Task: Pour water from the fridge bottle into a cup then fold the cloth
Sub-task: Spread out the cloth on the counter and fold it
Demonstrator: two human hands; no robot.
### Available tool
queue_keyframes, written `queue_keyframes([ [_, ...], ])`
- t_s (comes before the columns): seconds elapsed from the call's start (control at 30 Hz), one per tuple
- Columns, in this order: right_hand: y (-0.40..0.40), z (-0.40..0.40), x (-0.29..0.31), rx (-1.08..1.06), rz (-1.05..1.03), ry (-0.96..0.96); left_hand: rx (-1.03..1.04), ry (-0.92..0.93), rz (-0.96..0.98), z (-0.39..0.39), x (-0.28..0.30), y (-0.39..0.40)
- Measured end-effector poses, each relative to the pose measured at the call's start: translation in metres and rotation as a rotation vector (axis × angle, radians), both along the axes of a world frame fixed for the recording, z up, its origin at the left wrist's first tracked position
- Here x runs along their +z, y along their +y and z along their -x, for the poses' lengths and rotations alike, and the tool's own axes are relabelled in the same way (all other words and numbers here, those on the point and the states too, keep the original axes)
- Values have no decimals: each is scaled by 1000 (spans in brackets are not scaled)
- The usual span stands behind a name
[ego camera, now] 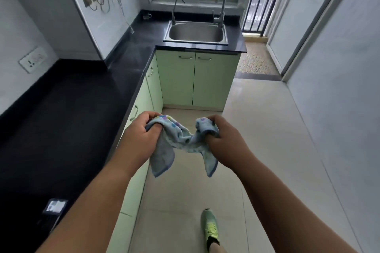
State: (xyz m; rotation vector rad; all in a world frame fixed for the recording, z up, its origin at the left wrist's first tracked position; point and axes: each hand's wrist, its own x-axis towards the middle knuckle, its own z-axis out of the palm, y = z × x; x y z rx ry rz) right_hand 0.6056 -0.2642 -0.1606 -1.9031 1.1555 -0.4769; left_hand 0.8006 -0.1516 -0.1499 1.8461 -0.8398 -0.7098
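Cloth [181, 139] is in the air in front of me, over the floor [257, 129], just right of the counter [61, 119] edge. It runs left-right between my hands and sags in the middle, with two ends hanging down.

Left hand [141, 135] has its fingers curled tight round a bunched corner. Right hand [222, 139] does the same on the other end. Both grips are closed fists, with no slack in them. Hands are level and near each other, neither is closer to the cloth.

No bottle or cup in view, so my guess is I'm on the fold step. Next I'd pull the hands apart along that axis to flatten the cloth. The counter on my left is the nearest flat surface.
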Motion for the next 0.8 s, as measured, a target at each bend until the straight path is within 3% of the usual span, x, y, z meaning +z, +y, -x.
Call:
queue_keyframes([
  [0.3, -160, -67, 15, 154, 97, 85, 195, -127, -11, -42, 11, -100],
  [0.63, -231, -198, 7, 357, 140, 120, 382, -326, -214, -146, -10, -109],
  [0.8, -244, -286, 2, 470, 144, 162, 457, -255, -319, -217, -32, -98],
])
